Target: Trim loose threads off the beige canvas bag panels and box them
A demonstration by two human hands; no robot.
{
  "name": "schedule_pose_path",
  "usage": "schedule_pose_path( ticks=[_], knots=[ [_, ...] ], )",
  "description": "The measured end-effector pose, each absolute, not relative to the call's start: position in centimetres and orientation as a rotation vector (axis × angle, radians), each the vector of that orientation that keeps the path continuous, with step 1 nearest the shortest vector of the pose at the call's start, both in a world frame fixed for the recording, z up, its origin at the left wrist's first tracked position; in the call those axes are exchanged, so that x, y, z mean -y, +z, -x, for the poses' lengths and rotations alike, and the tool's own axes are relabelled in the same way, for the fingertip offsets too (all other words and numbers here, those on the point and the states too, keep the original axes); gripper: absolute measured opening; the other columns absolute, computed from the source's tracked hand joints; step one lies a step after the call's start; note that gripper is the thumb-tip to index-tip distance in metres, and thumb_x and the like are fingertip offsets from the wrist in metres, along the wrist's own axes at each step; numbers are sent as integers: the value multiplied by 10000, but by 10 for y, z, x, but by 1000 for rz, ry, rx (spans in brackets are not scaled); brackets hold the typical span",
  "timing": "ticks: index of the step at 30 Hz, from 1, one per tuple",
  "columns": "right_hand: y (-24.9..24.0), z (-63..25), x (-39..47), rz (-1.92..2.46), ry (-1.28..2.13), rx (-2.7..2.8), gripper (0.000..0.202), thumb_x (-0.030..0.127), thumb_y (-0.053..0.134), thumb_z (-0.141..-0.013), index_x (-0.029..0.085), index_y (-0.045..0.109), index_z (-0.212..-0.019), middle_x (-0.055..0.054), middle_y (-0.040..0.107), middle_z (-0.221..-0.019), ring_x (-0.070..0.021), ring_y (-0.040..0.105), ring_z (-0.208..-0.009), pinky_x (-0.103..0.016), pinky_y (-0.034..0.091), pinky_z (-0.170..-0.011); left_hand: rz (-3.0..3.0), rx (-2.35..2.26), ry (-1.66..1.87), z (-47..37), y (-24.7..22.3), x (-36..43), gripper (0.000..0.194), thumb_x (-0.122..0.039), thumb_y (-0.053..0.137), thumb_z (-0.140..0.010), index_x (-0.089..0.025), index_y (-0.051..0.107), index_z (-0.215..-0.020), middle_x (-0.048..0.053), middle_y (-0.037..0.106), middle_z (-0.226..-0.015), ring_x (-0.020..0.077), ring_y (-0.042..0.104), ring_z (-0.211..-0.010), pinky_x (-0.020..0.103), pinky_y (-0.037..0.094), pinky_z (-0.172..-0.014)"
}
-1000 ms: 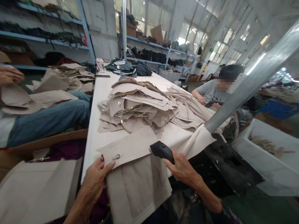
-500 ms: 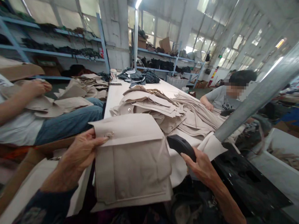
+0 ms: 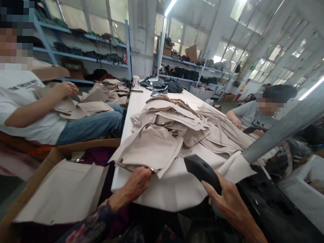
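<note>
My left hand point(image 3: 138, 182) is closed on the near edge of a beige fabric bag piece point(image 3: 153, 146), beside a small metal fitting point(image 3: 152, 169). The piece lies over the front of the table, against a heap of similar beige pieces point(image 3: 173, 111), and more metal fittings show at its far side. To the right, my right hand point(image 3: 225, 194) is wrapped round a black, curved handheld tool point(image 3: 201, 170), whose blunt front end points up and left. The tool is held above the cloth-covered table edge, apart from the bag piece. Its exact kind cannot be made out.
An open carton point(image 3: 51, 167) with a flat beige piece stands at the lower left. A slanting metal post point(image 3: 289, 122) crosses the right side, near a black panel point(image 3: 271, 199) and a white bin point(image 3: 303, 190). Co-workers sit left point(image 3: 42, 106) and right point(image 3: 247, 114).
My left hand has moved from a raised beige flapped piece down to one lying at the table's front. My right hand still holds the black tool. The view has shifted left.
</note>
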State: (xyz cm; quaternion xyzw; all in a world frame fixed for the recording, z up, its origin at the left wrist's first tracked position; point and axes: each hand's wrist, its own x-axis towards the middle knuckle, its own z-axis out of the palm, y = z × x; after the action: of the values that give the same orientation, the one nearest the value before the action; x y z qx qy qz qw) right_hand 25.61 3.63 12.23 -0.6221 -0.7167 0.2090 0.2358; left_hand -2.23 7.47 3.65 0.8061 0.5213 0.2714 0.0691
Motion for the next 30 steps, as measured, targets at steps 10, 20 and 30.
schedule_pose_path(
  ticks=[10, 20, 30],
  knots=[
    [110, -234, -25, 1769, 511, 2231, 245, 400, 450, -852, 168, 516, -892, -30, 566, -668, -179, 539, -610, -281, 416, -587, -2334, -1591, 858, 12, -3, -38, 223, -256, 515, -826, -179, 648, -987, 111, 626, -1021, 291, 502, -994, 432, 417, -872],
    [94, -198, -33, 1642, 574, 2430, 206, 345, 473, -841, 157, 507, -918, -58, 586, -736, -200, 565, -719, -286, 427, -655, -2502, -1753, 1004, 8, -31, -44, 188, -167, 501, -824, -161, 676, -893, 115, 646, -921, 286, 528, -926, 415, 433, -828],
    [119, -215, -44, 1775, 540, 2278, 211, 383, 453, -864, 181, 505, -893, -23, 563, -692, -174, 537, -646, -273, 416, -611, -2472, -1791, 948, 5, -27, -45, 214, -185, 490, -829, -168, 673, -938, 126, 657, -906, 289, 555, -902, 416, 422, -797]
  ],
)
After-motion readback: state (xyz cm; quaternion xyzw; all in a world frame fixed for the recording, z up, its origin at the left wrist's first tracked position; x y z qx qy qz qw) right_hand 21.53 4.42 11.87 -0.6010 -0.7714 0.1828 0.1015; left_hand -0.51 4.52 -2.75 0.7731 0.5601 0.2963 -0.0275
